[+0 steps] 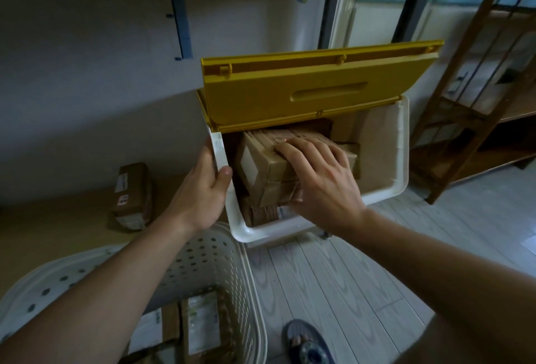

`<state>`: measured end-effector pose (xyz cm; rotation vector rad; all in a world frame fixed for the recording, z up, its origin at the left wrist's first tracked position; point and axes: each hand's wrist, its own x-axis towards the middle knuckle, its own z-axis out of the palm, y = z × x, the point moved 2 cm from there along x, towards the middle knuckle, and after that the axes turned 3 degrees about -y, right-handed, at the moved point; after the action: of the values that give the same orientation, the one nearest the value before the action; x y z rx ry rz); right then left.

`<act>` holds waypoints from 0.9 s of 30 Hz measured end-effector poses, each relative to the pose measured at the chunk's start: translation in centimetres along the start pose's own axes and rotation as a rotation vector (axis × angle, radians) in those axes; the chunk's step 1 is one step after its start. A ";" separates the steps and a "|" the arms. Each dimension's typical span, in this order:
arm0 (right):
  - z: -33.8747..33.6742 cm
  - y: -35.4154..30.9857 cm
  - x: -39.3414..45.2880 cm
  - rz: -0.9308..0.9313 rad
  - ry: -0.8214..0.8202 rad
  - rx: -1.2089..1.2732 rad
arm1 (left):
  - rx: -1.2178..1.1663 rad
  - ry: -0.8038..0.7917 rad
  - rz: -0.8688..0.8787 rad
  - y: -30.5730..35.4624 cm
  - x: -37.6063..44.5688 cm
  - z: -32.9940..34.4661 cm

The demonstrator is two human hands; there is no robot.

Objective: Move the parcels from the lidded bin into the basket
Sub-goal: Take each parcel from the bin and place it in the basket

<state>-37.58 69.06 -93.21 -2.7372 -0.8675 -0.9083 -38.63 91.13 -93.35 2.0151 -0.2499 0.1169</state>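
On a pale wood-grain plank floor (333, 282) by a plain wall, beside a wooden shelf rack (475, 108), stands a white plastic bin (401, 143) with its ribbed yellow lid (304, 93) raised. The left hand (203, 186) grips the bin's rim while the right hand (319, 178) curls around the top taped cardboard parcel (266, 163) inside. Below sits a perforated white basket (208, 259) holding two labelled parcels (200, 320).

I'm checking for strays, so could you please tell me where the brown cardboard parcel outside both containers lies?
In the head view the brown cardboard parcel lies at left, beside the wall, left of the white lidded bin.
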 end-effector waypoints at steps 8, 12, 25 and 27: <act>-5.4 -1.4 -3.6 -0.119 0.065 0.044 | 0.164 0.055 -0.036 2.2 -2.9 -3.1; -7.2 -4.3 -5.0 -0.192 0.180 0.070 | -0.159 -0.033 -0.124 5.1 -5.6 -3.4; -5.5 -14.6 0.5 -0.208 0.129 0.249 | -0.518 0.196 -0.125 3.9 -12.1 -10.7; -5.0 -15.7 1.9 -0.218 0.093 0.299 | -0.535 0.249 -0.121 2.6 -13.0 -12.7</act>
<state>-47.71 81.51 -88.93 -2.3632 -1.1936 -0.8531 -51.49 103.04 -87.95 1.4614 0.0042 0.2002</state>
